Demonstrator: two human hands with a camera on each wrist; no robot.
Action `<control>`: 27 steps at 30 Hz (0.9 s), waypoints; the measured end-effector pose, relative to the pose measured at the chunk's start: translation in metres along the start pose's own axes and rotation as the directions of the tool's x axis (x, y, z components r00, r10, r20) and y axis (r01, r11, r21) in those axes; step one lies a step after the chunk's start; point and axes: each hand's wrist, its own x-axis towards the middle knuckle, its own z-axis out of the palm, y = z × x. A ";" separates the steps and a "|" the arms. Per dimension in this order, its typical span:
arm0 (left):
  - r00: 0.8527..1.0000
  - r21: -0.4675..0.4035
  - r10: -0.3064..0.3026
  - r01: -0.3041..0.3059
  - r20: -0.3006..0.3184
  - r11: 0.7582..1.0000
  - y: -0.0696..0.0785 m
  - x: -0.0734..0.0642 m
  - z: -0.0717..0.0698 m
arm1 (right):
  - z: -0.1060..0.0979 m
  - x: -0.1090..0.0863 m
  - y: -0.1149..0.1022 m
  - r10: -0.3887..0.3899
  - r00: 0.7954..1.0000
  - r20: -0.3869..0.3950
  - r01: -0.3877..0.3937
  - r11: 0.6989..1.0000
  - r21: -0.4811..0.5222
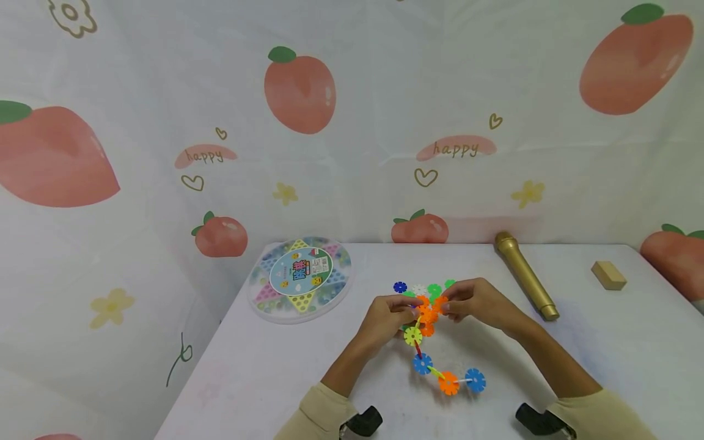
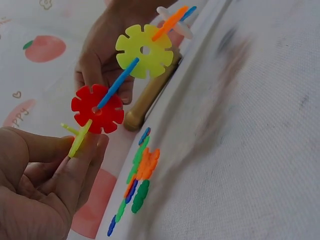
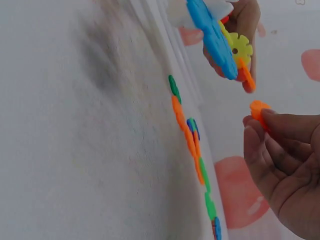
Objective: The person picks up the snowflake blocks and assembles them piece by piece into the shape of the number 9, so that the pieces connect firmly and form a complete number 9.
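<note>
My left hand (image 1: 387,321) pinches one end of a chain of slotted plastic flower discs. In the left wrist view its thumb and fingers hold a yellow disc (image 2: 80,140), seen edge-on, joined to a red disc (image 2: 97,111). Further along come a blue disc, another yellow one (image 2: 155,57) and more. Toward the front, the chain ends in an orange disc (image 1: 448,384) and a blue disc (image 1: 475,380). My right hand (image 1: 477,302) holds a single orange disc (image 3: 259,109) between thumb and fingers, apart from the chain in the right wrist view.
Loose discs, among them a dark blue one (image 1: 399,286) and a green one (image 1: 434,289), lie on the white table (image 1: 264,379) behind the hands. A round game board (image 1: 258,308) sits at back left. A gold microphone (image 1: 525,275) and a wooden block (image 1: 608,275) lie to the right.
</note>
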 end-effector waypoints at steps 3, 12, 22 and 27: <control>1.000 -0.003 -0.004 0.004 -0.004 1.000 0.001 -0.001 0.001 | 0.003 -0.002 -0.003 -0.007 1.000 0.014 0.007 1.000 0.022; 1.000 -0.012 -0.009 0.009 -0.003 1.000 0.003 -0.003 0.001 | 0.006 -0.005 -0.001 -0.037 0.999 0.038 0.034 0.998 0.056; 1.000 -0.013 -0.003 0.003 0.001 1.000 0.004 -0.003 0.001 | 0.008 -0.005 0.000 -0.072 0.997 0.028 0.070 0.995 0.069; 1.000 -0.018 0.004 -0.004 -0.004 1.000 0.003 -0.002 0.001 | 0.011 -0.006 -0.001 -0.078 0.997 0.009 0.077 0.995 0.063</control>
